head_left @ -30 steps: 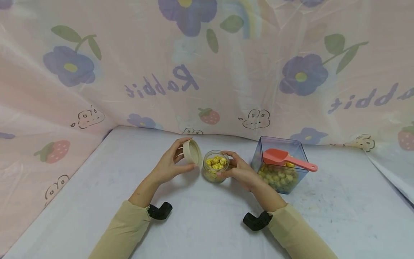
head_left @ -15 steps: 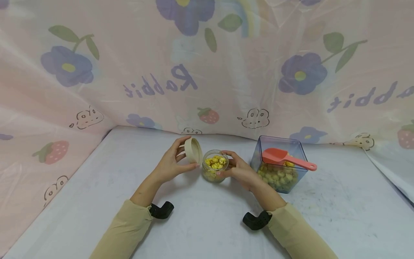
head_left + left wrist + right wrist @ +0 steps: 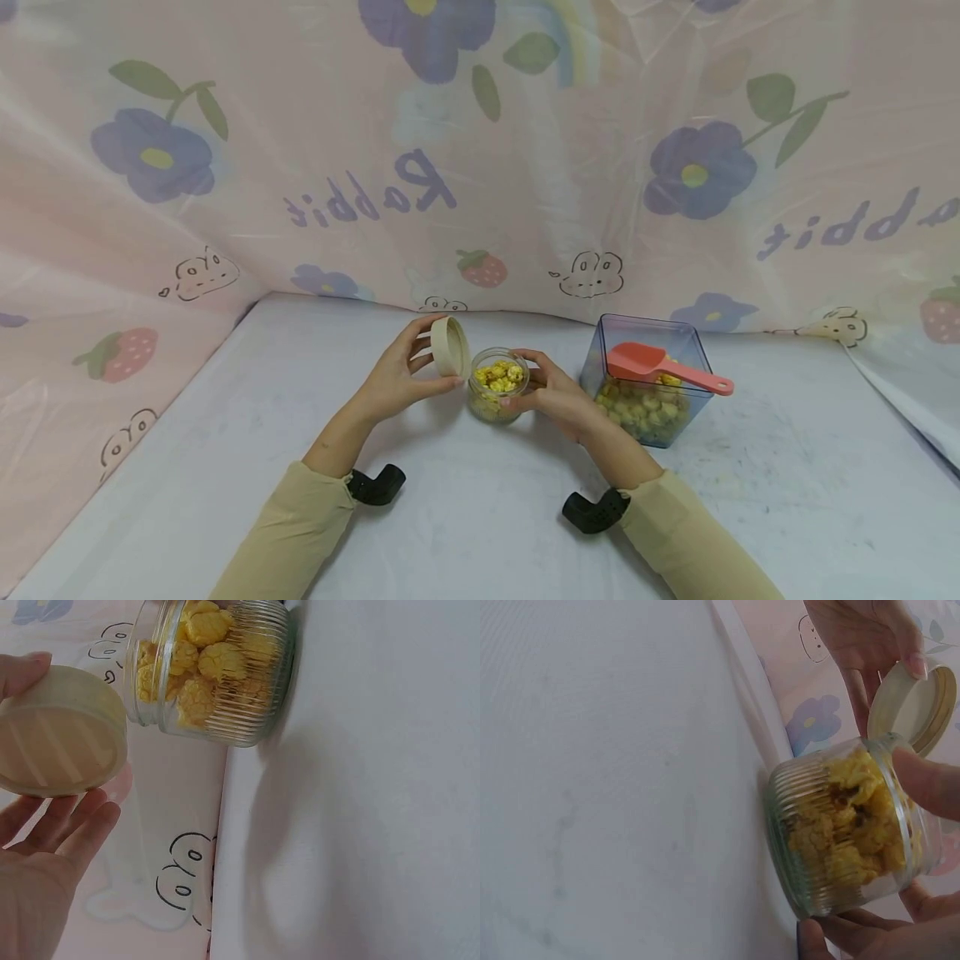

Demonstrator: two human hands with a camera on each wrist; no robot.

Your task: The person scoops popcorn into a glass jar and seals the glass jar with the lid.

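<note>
A ribbed glass jar [image 3: 498, 408] of yellow popcorn [image 3: 855, 817] stands mouth up on the white table. My right hand [image 3: 558, 396] holds it from the right, thumb near the rim and fingers round the far side. Just left of the jar, my left hand [image 3: 397, 375] grips a cream-coloured lid [image 3: 450, 348] between thumb and fingers. The lid [image 3: 64, 735] is tilted on edge, its hollow underside turned toward the jar, right beside the rim. Popcorn pieces show through the glass in the left wrist view.
To the right stands a clear bluish square container [image 3: 637, 412] partly filled with popcorn. A coral-red scoop [image 3: 667, 367] lies across its top, handle over the right rim. A printed cloth [image 3: 525, 183] hangs behind the white table [image 3: 465, 517].
The left hand has shifted very slightly to the right, and the lid has turned a little more upright. The right hand and jar stay in place.
</note>
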